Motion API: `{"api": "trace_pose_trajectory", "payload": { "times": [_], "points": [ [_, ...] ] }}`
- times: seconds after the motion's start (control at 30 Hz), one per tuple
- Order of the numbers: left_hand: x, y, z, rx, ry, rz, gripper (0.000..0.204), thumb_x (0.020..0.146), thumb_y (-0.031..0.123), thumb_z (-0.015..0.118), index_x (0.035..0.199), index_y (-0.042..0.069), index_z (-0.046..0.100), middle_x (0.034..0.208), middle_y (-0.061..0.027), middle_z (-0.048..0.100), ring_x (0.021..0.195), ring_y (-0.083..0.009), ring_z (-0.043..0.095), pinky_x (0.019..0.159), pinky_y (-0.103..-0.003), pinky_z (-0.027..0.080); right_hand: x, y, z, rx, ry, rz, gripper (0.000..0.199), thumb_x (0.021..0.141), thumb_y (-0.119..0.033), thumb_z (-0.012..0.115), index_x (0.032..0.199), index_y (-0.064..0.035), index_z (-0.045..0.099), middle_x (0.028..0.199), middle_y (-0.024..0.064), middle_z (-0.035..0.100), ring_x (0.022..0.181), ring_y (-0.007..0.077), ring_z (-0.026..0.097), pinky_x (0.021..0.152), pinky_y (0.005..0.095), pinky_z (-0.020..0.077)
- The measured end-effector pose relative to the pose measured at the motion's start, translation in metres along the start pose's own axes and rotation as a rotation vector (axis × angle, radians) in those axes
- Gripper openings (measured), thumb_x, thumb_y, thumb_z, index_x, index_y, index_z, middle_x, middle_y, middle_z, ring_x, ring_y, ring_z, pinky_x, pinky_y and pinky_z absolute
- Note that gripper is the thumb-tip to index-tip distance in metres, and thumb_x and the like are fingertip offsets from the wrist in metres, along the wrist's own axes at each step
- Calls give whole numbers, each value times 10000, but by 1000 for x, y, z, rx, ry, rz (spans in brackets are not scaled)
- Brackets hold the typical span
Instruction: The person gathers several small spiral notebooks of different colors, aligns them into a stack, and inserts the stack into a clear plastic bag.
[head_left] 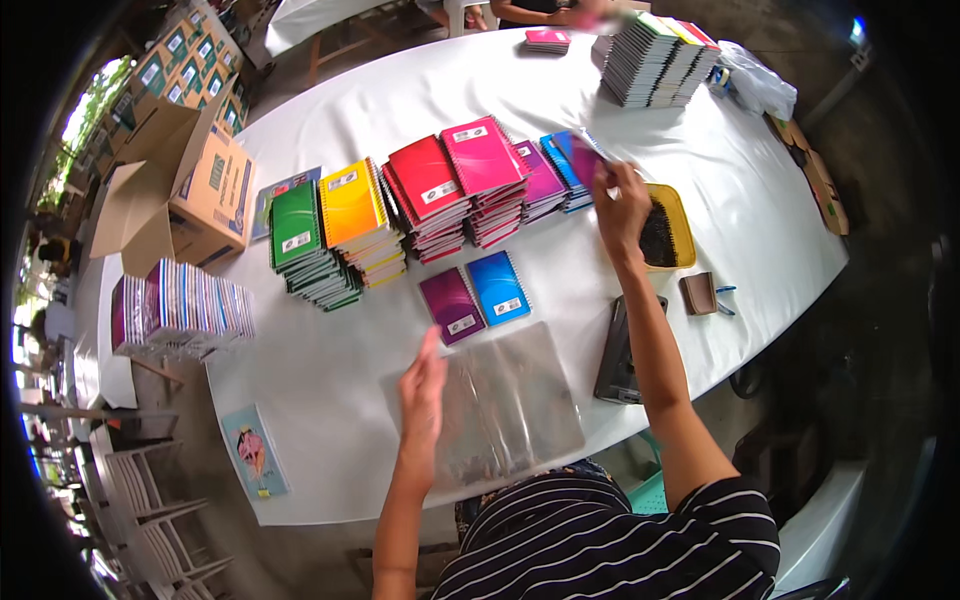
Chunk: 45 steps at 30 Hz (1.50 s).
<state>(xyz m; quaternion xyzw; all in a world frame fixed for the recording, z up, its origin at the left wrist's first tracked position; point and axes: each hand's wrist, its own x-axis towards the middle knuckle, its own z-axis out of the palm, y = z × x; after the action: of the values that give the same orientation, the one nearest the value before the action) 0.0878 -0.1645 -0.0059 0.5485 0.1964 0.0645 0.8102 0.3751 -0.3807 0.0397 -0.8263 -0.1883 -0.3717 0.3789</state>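
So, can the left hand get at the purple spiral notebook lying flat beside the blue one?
Probably yes: the left hand hovers just below the purple spiral notebook, and only bare white tablecloth lies between them, nothing in the way.

White tablecloth. Centre frame: green notebook stack, yellow stack, red stack, pink stack. Below: purple notebook, blue notebook. Clear glossy plastic sleeve lower centre. Brown cardboard box left. Black-white striped shirt bottom.
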Motion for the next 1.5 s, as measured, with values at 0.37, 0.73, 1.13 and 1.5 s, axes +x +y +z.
{"api": "trace_pose_trajectory", "payload": {
  "times": [0.37, 0.73, 1.13, 1.5],
  "points": [
    [59, -10, 31, -525, -133, -355, 358, 898, 242, 648, 1177, 29, 572, 1081, -125, 670, 982, -254, 652, 878, -373, 531, -100, -110, -52, 261, -504, -505, 212, 681, -82, 673, 890, -81, 641, 988, 56, 632, 1010, 244, 582, 851, 409, 466],
    [84, 50, 5, -594, -262, -133, 656, 891, 527, 566, 1308, 32, 461, 1206, -113, 586, 1103, -246, 583, 970, -399, 473, 65, 1, 103, -226, -643, 359, 472, 634, -476, 827, 714, -23, 721, 668, 134, 684, 626, 257, 670, 612, 388, 508],
    [94, 37, -1, -593, -245, -142, 785, 890, 691, 388, 1324, 41, 454, 1272, -105, 551, 1171, -224, 533, 994, -383, 448, 36, -96, 15, 747, -579, 735, 240, 773, -201, 726, 849, 25, 699, 712, 109, 667, 619, 163, 612, 595, 310, 469],
    [85, 46, -29, -584, -88, -29, 459, 889, 306, 653, 1235, 25, 542, 1168, -99, 631, 1060, -220, 617, 935, -379, 492, -32, -131, 61, 183, -527, -282, 446, 748, 11, 691, 1179, -62, 601, 1249, 124, 560, 1138, 287, 536, 948, 428, 410]
  ]
}}
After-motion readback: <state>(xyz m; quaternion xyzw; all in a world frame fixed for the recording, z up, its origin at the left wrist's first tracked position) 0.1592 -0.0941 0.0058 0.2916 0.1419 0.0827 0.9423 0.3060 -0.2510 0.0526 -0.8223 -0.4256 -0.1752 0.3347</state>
